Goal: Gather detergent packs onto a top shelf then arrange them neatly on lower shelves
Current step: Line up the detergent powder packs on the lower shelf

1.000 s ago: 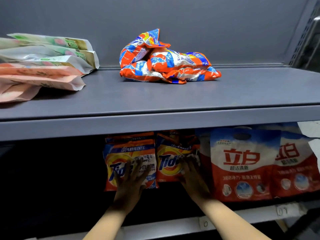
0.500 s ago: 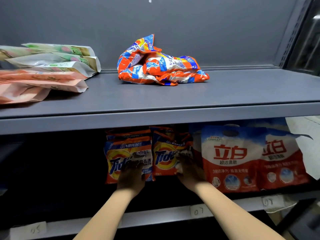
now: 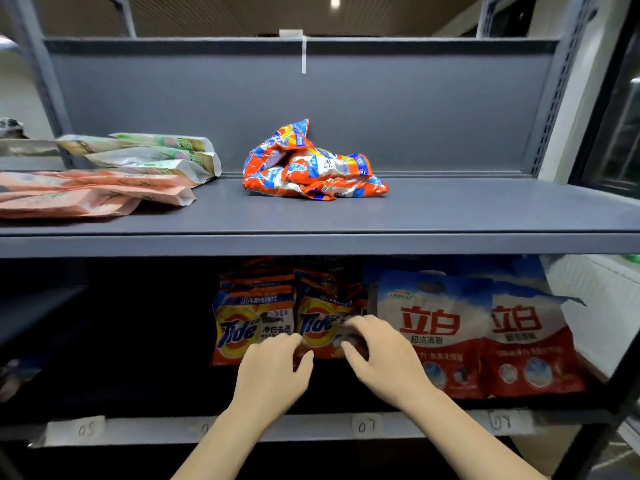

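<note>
Two orange Tide packs stand upright side by side on the lower shelf (image 3: 242,429), the left Tide pack (image 3: 242,327) and the right Tide pack (image 3: 320,323). My left hand (image 3: 273,372) hovers in front of their lower edges with relaxed fingers. Fingers loosely curled, my right hand (image 3: 381,355) has its fingertips at the right pack's right side and holds nothing. A heap of crumpled orange and blue detergent packs (image 3: 311,168) lies in the middle of the top shelf (image 3: 450,244).
Two red and white detergent bags (image 3: 440,327) stand to the right of the Tide packs. Flat green and pink packs (image 3: 104,178) are stacked at the top shelf's left. The lower shelf's left part is dark. Paper number labels (image 3: 365,426) line its front edge.
Both hands have drawn back from the Tide packs, which they were pressing with flat fingers. The view has tilted up, showing more of the top shelf.
</note>
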`<action>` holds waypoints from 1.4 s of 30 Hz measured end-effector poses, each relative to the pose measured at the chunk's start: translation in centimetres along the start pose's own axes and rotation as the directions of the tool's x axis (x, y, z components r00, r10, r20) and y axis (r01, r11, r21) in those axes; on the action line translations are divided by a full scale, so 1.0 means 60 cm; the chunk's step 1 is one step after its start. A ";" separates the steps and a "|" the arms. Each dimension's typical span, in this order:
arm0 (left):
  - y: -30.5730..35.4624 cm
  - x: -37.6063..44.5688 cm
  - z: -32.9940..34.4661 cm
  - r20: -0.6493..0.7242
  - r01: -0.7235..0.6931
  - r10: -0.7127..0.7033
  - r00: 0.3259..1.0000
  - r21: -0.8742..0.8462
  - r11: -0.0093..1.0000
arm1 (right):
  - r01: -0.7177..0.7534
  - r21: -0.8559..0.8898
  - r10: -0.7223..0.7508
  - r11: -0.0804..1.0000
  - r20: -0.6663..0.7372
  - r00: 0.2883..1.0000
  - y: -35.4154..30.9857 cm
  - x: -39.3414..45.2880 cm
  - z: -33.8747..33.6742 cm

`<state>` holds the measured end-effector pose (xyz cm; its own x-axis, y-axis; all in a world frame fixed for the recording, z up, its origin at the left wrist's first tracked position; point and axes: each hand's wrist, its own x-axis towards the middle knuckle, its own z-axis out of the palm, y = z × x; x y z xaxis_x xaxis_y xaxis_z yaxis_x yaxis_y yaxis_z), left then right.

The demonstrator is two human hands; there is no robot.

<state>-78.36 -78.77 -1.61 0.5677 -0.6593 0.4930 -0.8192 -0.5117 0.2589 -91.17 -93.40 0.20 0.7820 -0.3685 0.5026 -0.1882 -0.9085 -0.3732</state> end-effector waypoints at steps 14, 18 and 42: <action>0.058 0.203 -0.259 -0.499 -0.042 -0.055 0.865 -0.181 0.983 | 0.155 0.240 -0.048 0.958 -0.399 0.916 -0.097 0.183 -0.189; 0.017 0.296 -0.268 -0.286 0.163 -0.230 0.930 -0.238 0.957 | -0.046 0.148 0.088 0.988 -0.288 0.953 -0.083 0.274 -0.200; -0.077 0.563 -0.194 -0.152 0.170 -0.138 0.979 0.232 0.958 | -0.415 0.114 0.429 0.903 -0.198 0.881 0.021 0.488 -0.157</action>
<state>-56.35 -92.27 23.52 0.6559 -0.4913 0.5730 -0.6689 -0.7301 0.1396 -74.09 -107.21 21.77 0.4908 -0.7538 0.4368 -0.4267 -0.6451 -0.6338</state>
